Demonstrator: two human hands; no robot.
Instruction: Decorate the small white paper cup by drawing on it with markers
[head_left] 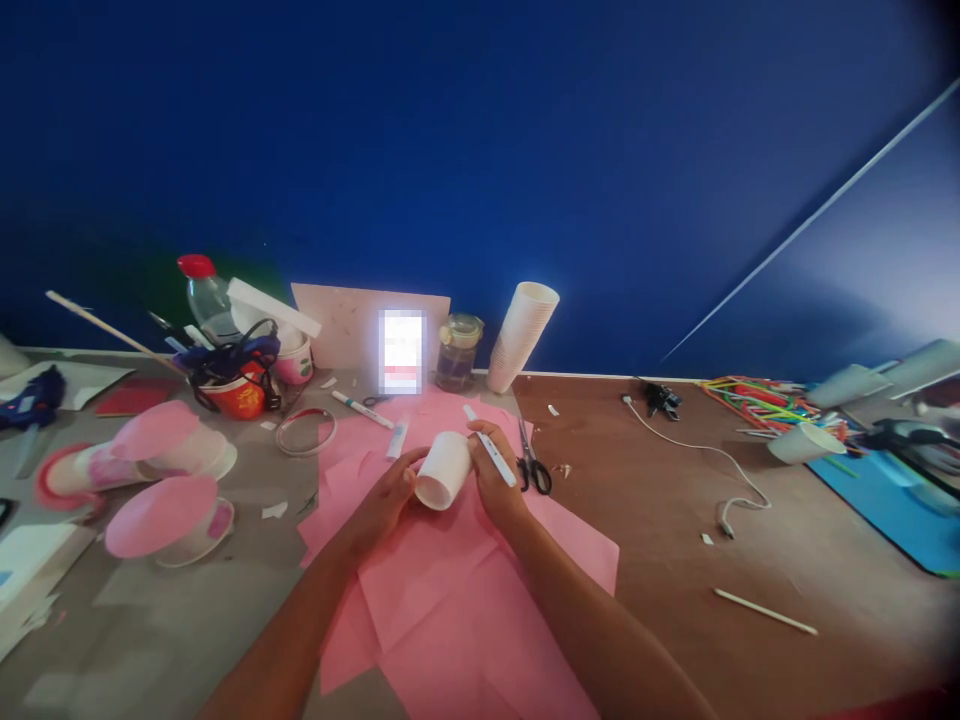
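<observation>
Right now I count two hands through the head camera, both at one white cup (pixel 448 458), which lies tipped at the clock's center above pink sheets (pixel 427 590) too overlapped for me to number. My left hand (pixel 386 505) curls partway closed against the cup's 9 o'clock side, fingers on its wall. My right hand (pixel 495 490), at 3 o'clock, is closed around one white marker (pixel 491 455), its fingertips by the cup's wall.

Taking the cup as center, I see one pair of scissors (pixel 534 472) at 3 o'clock, one nested stack of cups (pixel 521 340) at 1, one jar (pixel 457 358) at 12, one more pen (pixel 362 408) at 10, two pink discs (pixel 159 515) at 9 and one thin stick (pixel 765 612) on the bench (pixel 645 600) at 4.
</observation>
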